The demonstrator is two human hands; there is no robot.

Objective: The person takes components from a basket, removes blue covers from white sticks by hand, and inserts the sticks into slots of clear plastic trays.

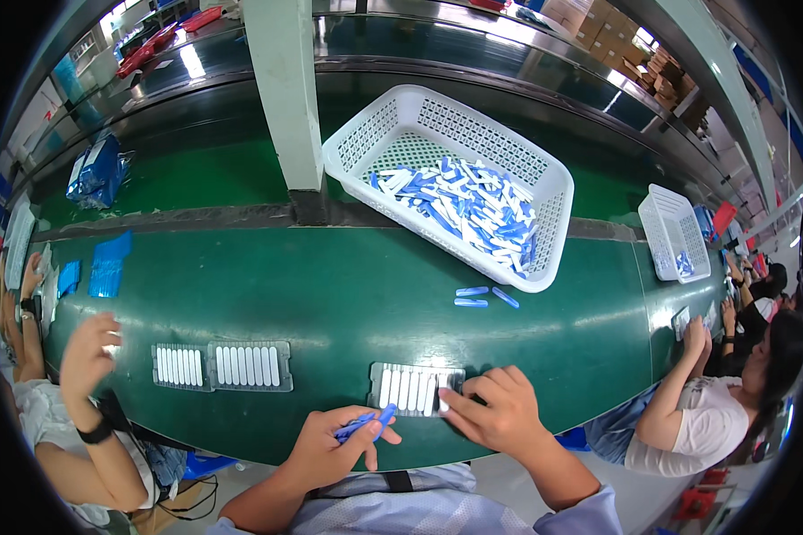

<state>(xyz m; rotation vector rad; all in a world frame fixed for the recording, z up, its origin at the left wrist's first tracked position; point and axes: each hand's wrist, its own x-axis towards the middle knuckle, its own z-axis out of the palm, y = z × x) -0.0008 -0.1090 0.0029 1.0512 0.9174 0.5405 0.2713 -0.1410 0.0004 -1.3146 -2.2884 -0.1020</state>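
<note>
Several slim blue pieces (355,427) are bunched in my left hand (335,446), whose fingers curl round them just left of a clear plastic tray (417,367). The tray lies flat near the table's front edge, with white slim pieces (404,390) side by side in its slots. At the tray's right end, my right hand (501,408) pinches a white slim piece (443,400) between thumb and fingers, partly covering it. Farther left, two more clear trays (211,367) filled with white pieces lie end to end.
A white perforated basket (558,234) of loose blue and white pieces stands beyond my hands. Three blue pieces (472,303) lie before it. A pale post (285,107) rises at the back. Co-workers' hands (89,357) are at left and right; blue packets (107,265) lie at left.
</note>
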